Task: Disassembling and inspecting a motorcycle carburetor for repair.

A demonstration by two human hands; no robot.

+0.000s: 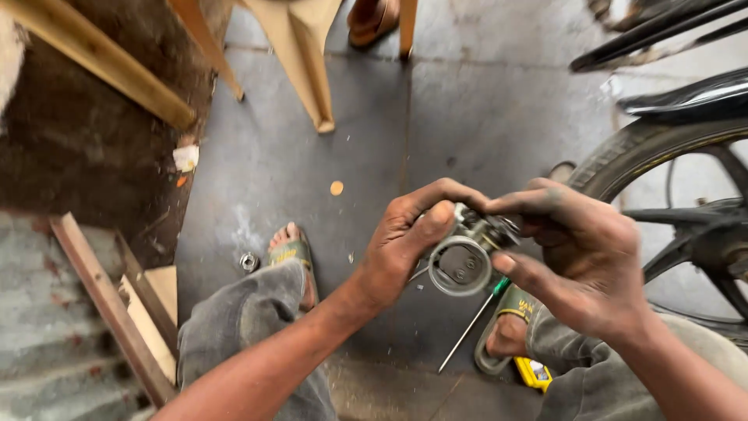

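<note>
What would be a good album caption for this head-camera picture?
Both hands, left hand and right hand, grip a small round metal part above a grey floor, beside a motorcycle wheel.

left hand grips round metal part; right hand pinches its top | screwdriver beneath; wheel beside

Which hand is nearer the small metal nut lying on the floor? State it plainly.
Left. The left hand grips the round metal part, with the nut lying off to its left by the sandalled foot. The right hand holds the part's far side, farther away.
</note>
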